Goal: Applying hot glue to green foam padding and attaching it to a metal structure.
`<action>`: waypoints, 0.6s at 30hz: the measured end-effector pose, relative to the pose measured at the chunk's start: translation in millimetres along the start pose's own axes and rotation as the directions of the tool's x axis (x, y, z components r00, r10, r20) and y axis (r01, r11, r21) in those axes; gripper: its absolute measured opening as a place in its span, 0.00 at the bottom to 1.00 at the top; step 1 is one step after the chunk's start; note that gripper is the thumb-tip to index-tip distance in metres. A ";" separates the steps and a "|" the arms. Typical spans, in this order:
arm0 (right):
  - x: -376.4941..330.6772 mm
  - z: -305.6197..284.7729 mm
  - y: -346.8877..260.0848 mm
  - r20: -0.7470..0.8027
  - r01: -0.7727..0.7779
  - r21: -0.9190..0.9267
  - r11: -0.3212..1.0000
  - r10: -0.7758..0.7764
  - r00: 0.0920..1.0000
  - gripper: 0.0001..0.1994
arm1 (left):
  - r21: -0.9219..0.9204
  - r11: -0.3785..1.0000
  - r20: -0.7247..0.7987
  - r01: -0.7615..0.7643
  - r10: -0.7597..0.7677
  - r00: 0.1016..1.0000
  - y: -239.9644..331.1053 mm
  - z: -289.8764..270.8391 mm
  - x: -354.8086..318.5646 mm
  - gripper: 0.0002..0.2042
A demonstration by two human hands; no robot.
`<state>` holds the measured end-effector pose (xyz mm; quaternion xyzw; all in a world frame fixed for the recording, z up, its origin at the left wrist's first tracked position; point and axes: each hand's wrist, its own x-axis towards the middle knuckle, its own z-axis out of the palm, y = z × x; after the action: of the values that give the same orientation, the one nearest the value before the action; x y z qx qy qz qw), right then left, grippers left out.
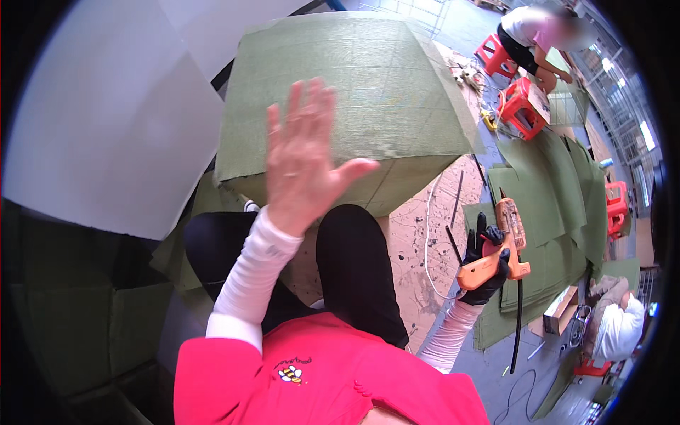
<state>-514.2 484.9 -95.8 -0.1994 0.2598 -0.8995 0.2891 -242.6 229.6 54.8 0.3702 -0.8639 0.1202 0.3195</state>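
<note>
My left hand is bare, its fingers spread and the thumb out to the right. It is over the near part of a large box-like piece covered in green sheet; I cannot tell whether the palm touches it. My right hand, in a black glove, is wrapped round the handle of an orange glue gun. The gun's nozzle points away from me, and a black glue stick sticks out of its rear. Both of my forearms have pale sleeves.
Stacked green sheets lie right of the glue gun. A white cable runs over a stained brown board. A large white panel stands at left. Beyond are red stools and two people at work, far right and lower right.
</note>
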 end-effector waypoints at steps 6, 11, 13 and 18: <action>-1.3 11.1 -2.6 0.083 -0.026 0.022 0.999 0.024 0.996 0.32 | 0.051 0.996 0.191 0.071 -0.079 0.978 -25.6 19.2 -23.1 0.54; -1.5 17.6 -1.7 0.102 0.001 -0.003 1.000 -0.001 0.995 0.29 | 0.065 0.998 0.000 -0.004 0.004 1.000 -3.4 13.2 -4.3 0.56; -2.4 14.8 -1.9 -0.032 0.003 -0.073 0.997 -0.005 0.999 0.29 | -0.009 0.996 0.051 -0.088 0.088 0.995 13.6 25.3 4.4 0.56; -1.2 0.0 -0.7 0.053 0.039 0.042 0.998 -0.042 0.998 0.27 | -0.064 0.992 0.294 -0.112 0.126 0.947 27.4 55.9 21.5 0.55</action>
<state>-513.7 486.2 -95.6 -0.2227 0.2292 -0.9047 0.2817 -299.3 211.7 26.5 0.3239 -0.9255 0.0621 0.1865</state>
